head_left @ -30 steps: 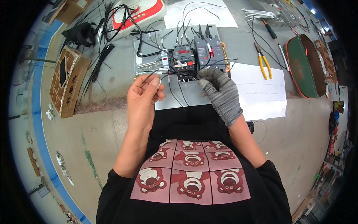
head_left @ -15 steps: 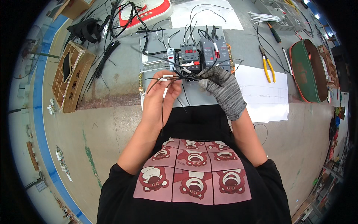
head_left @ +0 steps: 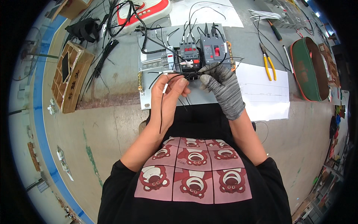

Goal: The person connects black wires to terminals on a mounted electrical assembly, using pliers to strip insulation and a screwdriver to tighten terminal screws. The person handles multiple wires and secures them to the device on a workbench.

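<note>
My bare left hand [head_left: 169, 93] pinches several thin black wires [head_left: 161, 112] that carry white marker sleeves; one wire dangles down past the wrist. My right hand [head_left: 223, 89], in a grey knitted glove, grips the same bunch of wires a little to the right. Both hands are over the near part of a grey metal mounting plate [head_left: 201, 98]. Just beyond them on the plate stand a black contactor [head_left: 188, 50], a dark circuit breaker [head_left: 213, 46] with a red switch, and a slim pale module [head_left: 170, 56]. Where the wires end behind my fingers is hidden.
Yellow-handled pliers [head_left: 269, 66] and a printed sheet [head_left: 261, 91] lie at the right, beside a green open bag [head_left: 306, 71]. A wooden box [head_left: 74, 78] and black cable ties [head_left: 102, 61] are at the left. A red-and-white device [head_left: 153, 13] stands at the back.
My left thumb and fingers have shifted slightly right along the wires. A loose wire with a white sleeve has swung from the breaker's front to its right side.
</note>
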`<state>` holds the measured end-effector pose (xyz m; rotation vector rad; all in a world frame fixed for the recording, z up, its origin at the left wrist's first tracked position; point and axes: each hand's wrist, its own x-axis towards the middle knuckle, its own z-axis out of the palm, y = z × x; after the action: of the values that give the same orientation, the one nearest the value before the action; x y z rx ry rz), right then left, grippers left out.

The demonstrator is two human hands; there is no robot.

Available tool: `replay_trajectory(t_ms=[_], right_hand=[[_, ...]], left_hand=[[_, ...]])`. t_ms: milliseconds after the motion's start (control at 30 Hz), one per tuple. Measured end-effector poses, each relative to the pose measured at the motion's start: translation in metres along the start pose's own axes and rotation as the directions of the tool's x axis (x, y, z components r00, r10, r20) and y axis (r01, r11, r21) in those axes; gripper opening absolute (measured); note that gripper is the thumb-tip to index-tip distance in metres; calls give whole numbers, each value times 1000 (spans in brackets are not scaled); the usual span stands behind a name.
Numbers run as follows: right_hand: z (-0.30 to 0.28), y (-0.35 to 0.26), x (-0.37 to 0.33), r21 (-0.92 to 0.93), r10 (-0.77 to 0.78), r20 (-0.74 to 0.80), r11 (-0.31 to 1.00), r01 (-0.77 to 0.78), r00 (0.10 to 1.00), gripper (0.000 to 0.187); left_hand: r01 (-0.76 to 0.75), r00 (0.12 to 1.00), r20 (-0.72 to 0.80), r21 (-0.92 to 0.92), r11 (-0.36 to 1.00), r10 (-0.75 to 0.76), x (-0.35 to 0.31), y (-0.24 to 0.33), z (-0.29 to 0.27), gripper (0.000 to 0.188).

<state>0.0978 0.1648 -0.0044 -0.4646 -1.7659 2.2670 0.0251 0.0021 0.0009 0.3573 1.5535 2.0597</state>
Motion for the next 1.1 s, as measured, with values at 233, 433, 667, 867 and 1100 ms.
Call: replay_trajectory(t_ms=[233, 433, 667, 867, 1100], right_hand=[[8, 2, -1, -60, -18, 9, 998, 19, 1000, 13], [5, 4, -3, -141, 5, 27, 990, -1, 1000, 14], [4, 2, -3, -114, 3, 69, 993, 5, 998, 13], [1, 0, -2, -8, -1, 50, 1000, 1, 999, 13], [6, 6, 0, -48, -24, 23, 999, 25, 999, 12]], left_hand=[[-84, 996, -33, -229, 970, 79, 2, 3, 13, 12], [-83, 987, -156, -203, 976, 51, 5, 0, 15, 17], [-66, 993, -109, -325, 943, 32, 9, -1, 13, 20], [-143, 988, -36, 201, 969, 153, 4, -11, 0, 14], [-101, 994, -2, 256, 961, 105, 0, -8, 2, 13]])
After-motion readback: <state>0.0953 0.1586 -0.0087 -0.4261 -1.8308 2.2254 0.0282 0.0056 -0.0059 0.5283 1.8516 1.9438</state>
